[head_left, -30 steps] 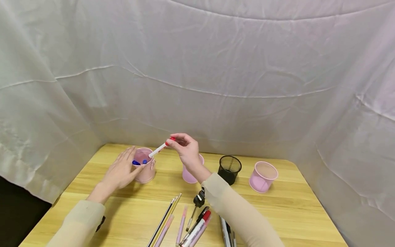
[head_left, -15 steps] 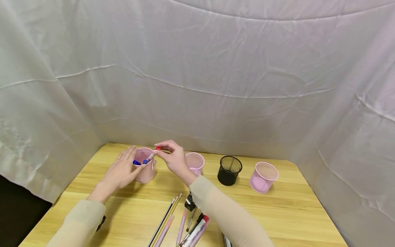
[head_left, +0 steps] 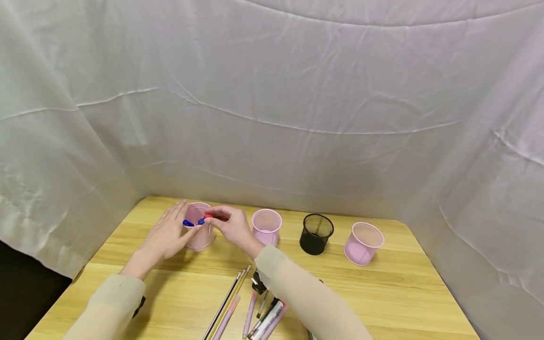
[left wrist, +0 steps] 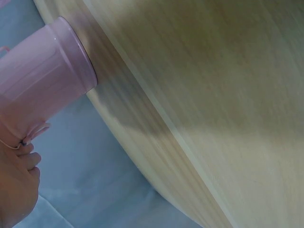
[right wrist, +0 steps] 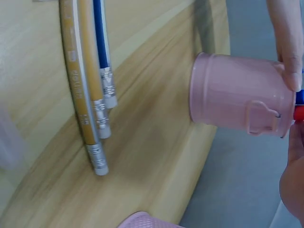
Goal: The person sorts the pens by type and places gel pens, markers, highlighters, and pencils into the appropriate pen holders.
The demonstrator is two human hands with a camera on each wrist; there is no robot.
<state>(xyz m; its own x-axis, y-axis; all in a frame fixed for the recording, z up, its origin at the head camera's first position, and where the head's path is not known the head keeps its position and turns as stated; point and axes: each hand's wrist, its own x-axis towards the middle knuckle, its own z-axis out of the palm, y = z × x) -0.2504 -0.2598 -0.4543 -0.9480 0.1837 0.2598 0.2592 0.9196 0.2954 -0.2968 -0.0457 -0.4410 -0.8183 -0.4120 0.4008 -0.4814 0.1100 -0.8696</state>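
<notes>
A small pink pail [head_left: 200,242] stands at the table's back left. My left hand [head_left: 167,232] rests against its left side with fingers extended, the thumb along the front rim. Two blue-capped pens [head_left: 188,223] lean inside. My right hand [head_left: 233,227] pinches a red-capped marker [head_left: 208,216] at the rim's right side; only the cap end shows, and the barrel is hidden in the pail. In the right wrist view the red cap [right wrist: 299,113] sits at the pail's mouth, just above the side handle [right wrist: 261,117]. The left wrist view shows the pail's smooth wall [left wrist: 42,71].
To the right stand a pink mesh cup [head_left: 267,226], a black mesh cup [head_left: 314,241] and another pink cup [head_left: 361,248]. Pencils [head_left: 225,302], pink pens [head_left: 250,314] and a white marker [head_left: 267,323] lie at the front. A grey curtain [head_left: 272,118] hangs behind.
My right hand has moved left and down, lowering the red-capped marker into the pail until its white barrel is out of sight. My left hand has stayed at the pail.
</notes>
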